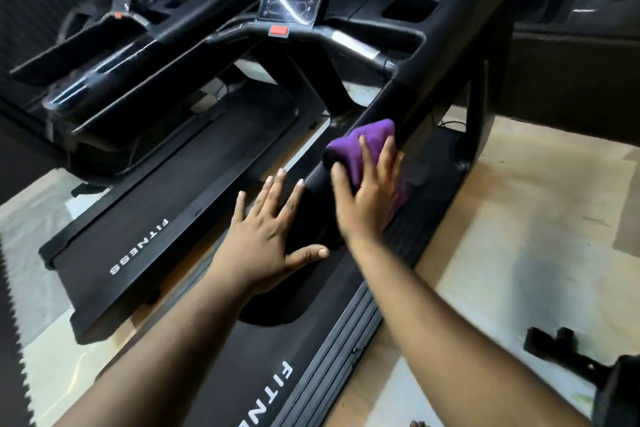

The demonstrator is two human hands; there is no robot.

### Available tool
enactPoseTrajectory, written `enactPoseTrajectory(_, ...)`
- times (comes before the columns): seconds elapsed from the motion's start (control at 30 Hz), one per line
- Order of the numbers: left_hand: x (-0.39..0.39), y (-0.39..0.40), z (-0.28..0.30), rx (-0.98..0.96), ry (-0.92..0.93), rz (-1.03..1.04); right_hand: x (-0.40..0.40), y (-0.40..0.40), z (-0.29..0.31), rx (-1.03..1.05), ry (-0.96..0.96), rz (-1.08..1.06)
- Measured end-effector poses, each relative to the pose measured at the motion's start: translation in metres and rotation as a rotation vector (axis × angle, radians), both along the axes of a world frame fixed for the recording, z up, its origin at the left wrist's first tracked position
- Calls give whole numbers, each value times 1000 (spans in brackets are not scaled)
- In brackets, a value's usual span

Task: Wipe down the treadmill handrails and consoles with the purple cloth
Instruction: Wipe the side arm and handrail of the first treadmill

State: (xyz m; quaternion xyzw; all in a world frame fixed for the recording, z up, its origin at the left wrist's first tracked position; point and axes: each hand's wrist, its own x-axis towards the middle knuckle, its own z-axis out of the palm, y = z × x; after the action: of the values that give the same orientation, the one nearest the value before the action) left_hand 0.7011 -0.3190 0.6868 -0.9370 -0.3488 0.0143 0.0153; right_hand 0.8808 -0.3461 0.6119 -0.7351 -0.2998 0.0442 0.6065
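The purple cloth [363, 144] is wrapped over the right black handrail [408, 104] of the near treadmill. My right hand [367, 194] lies on the cloth, fingers curved over it and thumb round the rail's left side. My left hand [266, 236] is spread flat with straight fingers just left of the rail's lower end, holding nothing. The console [291, 9] with a glossy screen and a red stop button [279, 31] sits at the top centre.
A second treadmill [114, 55] stands to the left, its belt marked FITNESS. The near treadmill's belt [263, 392] and ribbed side rail [349, 333] run below my arms. Beige floor [519, 236] lies to the right, with a black metal part [554, 347] on it.
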Motion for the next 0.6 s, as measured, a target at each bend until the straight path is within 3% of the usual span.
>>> enactPoseTrajectory(0.07, 1, 0, -1, 11, 7, -5, -42, -22, -15, 22, -70, 84)
enactPoseTrajectory(0.17, 1, -1, -1, 1, 0, -8, -17, -16, -34, 107, -94, 113)
enactPoseTrajectory(0.27, 2, -1, 1, -19, 11, -14, 24, 3, -25, 125, 143, -2)
enactPoseTrajectory(0.37, 1, -1, 2, -21, 6, -7, -2, -1, -11, 149, 374, -110)
enactPoseTrajectory(0.5, 1, 0, 2, -44, -18, -15, -70, -29, -7, 4, 157, 38)
enactPoseTrajectory(0.6, 3, 1, 5, -38, -8, -10, -45, -26, -1, -112, 10, 113)
